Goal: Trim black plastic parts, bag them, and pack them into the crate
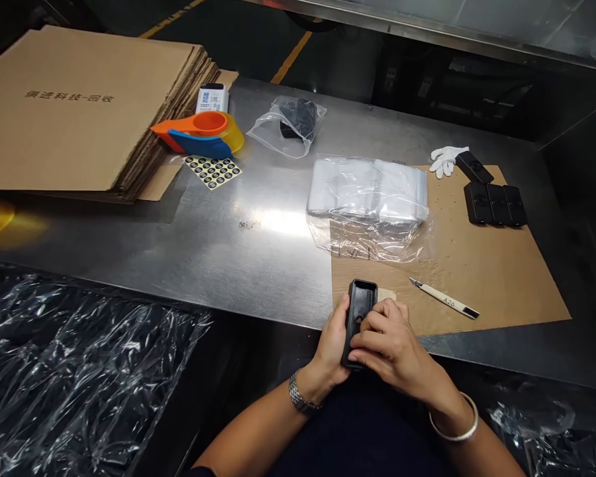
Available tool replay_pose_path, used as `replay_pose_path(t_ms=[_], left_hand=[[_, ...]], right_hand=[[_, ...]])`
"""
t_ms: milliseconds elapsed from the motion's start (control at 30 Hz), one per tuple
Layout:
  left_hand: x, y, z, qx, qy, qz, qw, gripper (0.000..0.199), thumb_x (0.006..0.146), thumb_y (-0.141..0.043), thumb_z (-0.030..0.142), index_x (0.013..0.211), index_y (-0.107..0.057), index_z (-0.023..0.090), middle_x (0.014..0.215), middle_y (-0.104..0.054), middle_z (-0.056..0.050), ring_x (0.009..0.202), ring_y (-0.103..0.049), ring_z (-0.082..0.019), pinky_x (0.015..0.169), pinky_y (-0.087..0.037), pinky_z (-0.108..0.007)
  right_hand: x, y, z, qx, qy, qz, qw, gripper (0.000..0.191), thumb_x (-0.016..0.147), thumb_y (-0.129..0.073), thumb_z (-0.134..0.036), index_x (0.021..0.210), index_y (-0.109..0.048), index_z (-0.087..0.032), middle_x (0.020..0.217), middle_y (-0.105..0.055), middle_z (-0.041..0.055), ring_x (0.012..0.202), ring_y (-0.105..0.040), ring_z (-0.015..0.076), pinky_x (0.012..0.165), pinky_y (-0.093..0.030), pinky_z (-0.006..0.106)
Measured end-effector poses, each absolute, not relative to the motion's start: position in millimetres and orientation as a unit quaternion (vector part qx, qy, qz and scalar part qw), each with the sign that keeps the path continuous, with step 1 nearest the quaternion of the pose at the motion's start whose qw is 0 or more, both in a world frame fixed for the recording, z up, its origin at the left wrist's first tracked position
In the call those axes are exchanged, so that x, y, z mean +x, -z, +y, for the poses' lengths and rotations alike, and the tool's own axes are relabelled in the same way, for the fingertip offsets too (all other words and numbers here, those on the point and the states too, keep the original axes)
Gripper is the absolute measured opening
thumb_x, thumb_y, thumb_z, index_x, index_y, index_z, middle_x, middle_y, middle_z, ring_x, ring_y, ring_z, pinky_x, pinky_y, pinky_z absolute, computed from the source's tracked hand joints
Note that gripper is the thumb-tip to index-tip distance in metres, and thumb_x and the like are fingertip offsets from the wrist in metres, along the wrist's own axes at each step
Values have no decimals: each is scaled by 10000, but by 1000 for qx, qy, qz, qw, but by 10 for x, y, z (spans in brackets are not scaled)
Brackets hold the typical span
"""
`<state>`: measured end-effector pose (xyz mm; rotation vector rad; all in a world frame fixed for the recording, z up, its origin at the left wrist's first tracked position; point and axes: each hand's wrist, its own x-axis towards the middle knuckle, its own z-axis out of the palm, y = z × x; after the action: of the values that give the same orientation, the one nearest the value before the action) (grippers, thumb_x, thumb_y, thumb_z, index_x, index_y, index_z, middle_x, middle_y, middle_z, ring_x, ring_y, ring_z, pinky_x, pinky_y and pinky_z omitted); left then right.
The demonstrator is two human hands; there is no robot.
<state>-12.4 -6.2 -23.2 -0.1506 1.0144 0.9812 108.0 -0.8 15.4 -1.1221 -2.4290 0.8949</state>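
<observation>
My left hand (330, 344) is wrapped round a hollow black plastic case (363, 291), tilted up over the table's front edge with its open side towards me. My right hand (390, 341) is bent over the lower part of the case, its fingers pressed together at the opening. Those fingers cover what they pinch, if anything. Right of my hands, a craft knife (444, 297) with a pale handle marked A26 lies on a flat cardboard sheet (506, 278). Several similar black cases (496, 204) stand at the sheet's far right, by a white glove (447, 161).
A stack of clear plastic bags (367, 189) lies beyond my hands. Farther left are a bagged black part (298, 119), an orange and blue tape dispenser (198, 132), a sticker sheet (213, 172) and stacked cardboard (79, 119). Black plastic film (69, 371) fills the lower left.
</observation>
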Motion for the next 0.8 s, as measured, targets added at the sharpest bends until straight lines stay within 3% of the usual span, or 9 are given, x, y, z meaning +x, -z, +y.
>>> replay_pose_path(t_ms=[367, 600, 800], left_hand=[[-100, 153, -131, -69, -434, 436, 785, 265, 724, -627, 388, 702, -644, 125, 661, -631, -6, 597, -569, -101, 585, -443, -189], [-105, 154, -153, -98, -396, 400, 820, 257, 745, -607, 367, 737, -641, 112, 680, -642, -24, 603, -589, -103, 586, -465, -183], [-112, 105, -146, -101, -407, 406, 812, 240, 770, -589, 337, 684, -638, 119, 615, -619, -15, 551, -577, -80, 555, -463, -161]], right_hand=[[1094, -135, 26, -391, -323, -845, 169, 248, 882, -513, -280, 680, -631, -200, 601, -582, -17, 736, -450, 141, 731, -255, 338], [1083, -137, -9, -361, -319, -857, 181, 310, 847, -527, -428, 671, -612, -187, 654, -583, 8, 746, -437, 158, 734, -275, 333], [1066, -159, -27, -367, -324, -853, 180, 288, 891, -485, -255, 638, -604, -185, 608, -577, 4, 732, -454, 155, 720, -279, 330]])
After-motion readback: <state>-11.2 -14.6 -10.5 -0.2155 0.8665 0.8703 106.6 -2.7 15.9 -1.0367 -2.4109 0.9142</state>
